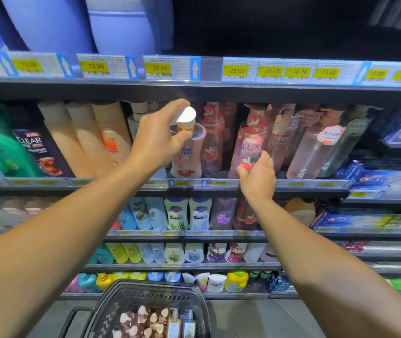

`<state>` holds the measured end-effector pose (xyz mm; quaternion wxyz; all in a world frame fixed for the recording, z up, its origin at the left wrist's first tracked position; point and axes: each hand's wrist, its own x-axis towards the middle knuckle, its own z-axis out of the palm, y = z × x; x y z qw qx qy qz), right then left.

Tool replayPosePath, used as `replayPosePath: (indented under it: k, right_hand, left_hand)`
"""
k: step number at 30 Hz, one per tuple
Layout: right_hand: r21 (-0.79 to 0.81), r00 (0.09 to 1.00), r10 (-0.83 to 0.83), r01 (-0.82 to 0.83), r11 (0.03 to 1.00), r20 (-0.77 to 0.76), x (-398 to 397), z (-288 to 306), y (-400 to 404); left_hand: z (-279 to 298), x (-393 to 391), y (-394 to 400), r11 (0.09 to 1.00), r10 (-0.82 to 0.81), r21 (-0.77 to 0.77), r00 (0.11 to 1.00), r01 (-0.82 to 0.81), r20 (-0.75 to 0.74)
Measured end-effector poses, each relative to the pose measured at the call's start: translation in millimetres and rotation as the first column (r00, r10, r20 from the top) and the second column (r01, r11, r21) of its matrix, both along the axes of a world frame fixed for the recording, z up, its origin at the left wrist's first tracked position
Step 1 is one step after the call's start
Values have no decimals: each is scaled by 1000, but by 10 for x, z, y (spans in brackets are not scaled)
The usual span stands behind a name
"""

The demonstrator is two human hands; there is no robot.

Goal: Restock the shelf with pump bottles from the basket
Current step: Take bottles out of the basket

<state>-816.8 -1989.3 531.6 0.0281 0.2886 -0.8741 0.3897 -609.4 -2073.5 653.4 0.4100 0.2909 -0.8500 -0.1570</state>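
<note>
My left hand (160, 140) grips the neck and white cap of a clear bottle (187, 152) with an orange collar, standing at the front edge of the middle shelf (292, 189). My right hand (258, 176) curls round the lower front of a pink LUX pump bottle (250, 145) on the same shelf, just to the right. Down on the floor stands a dark basket (111, 303) with several pump bottles (175, 323) inside, some with white and brown tops.
Peach bottles (82, 140) and a dark CLEAR bottle (36, 152) fill the shelf to the left; pink and pale pump bottles (316, 147) crowd the right. Blue toothpaste boxes (377, 176) lie further right. Lower shelves hold more bottles.
</note>
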Motion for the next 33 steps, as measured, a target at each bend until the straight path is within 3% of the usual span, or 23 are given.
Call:
replayPosePath:
  k: [6,9,12,16,20,25,33]
  right_hand:
    - [4,1000,-13,13,1000,7,22,22,3]
    - [-168,996,-71,60,984,-60,141,60,74]
    - [-239,986,93,-124,963,-135,377,155,44]
    - [-175,946,278,-306,936,-168,624,417,-254]
    - [5,976,192,-192,981,-102,600,770,-552]
    - [268,973,215,-187,945,-80,499,876,-802]
    - [123,990,138,-131,984,-43,486,873,-734]
  left_hand:
    - [-3,4,-9,1000,-18,-1,1000,18,-1]
    - [-6,6,-20,1000,-24,-3,1000,24,-2]
    - [-13,21,-24,1000,-20,-1,1000,20,-13]
    - [-37,91,-60,1000,-4,17,999,4,-37]
    - [-35,191,-110,999,16,30,999,-15,-47]
    - [-50,198,-136,999,3,51,998,0,-57]
    - [-68,120,-139,996,-68,51,994,73,-87]
